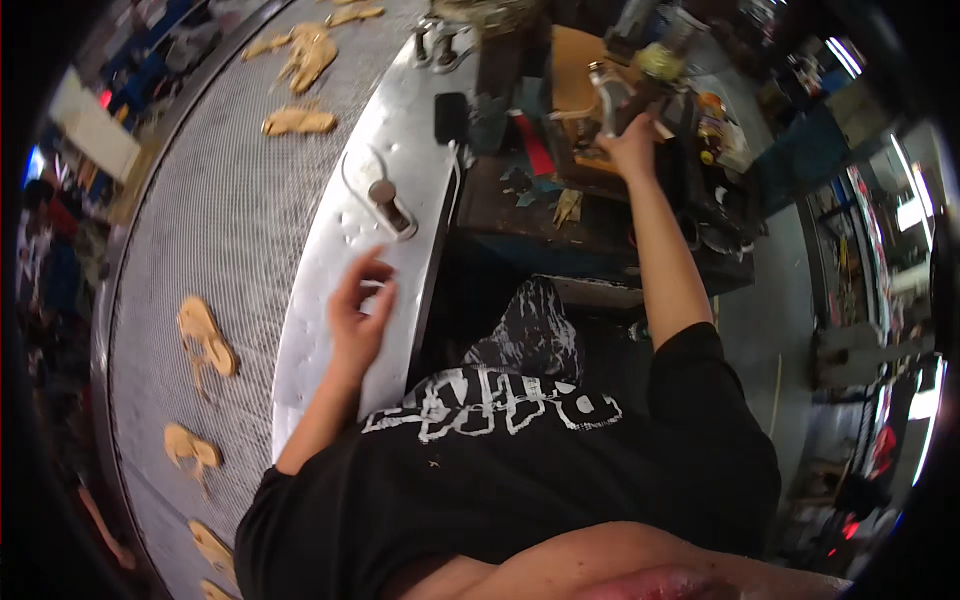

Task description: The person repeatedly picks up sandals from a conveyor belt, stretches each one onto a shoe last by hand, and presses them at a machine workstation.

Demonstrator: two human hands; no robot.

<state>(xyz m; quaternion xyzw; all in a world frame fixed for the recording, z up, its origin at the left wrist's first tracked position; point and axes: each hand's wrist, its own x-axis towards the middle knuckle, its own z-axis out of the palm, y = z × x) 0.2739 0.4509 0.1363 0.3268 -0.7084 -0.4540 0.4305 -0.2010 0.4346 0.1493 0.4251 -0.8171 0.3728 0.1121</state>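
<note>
My left hand [360,305] hovers over the shiny metal ledge [330,340], its fingers loosely curled and apart from the thumb, with nothing seen in them. Just beyond it, a brown cylindrical piece [386,200] sits within a curved metal frame on the ledge. My right arm is stretched out to the cluttered workbench. There my right hand [633,150] closes around a silvery metal hand tool [606,98] whose exact kind I cannot make out. A tan box or board [578,70] lies behind the tool.
Left of the ledge runs a mesh conveyor [240,210] carrying several tan sandals, one sandal [206,337] nearby. A black rectangular object [451,117] and a white cable lie on the ledge. Red strip [531,143], scraps and a yellow bottle [711,115] crowd the workbench.
</note>
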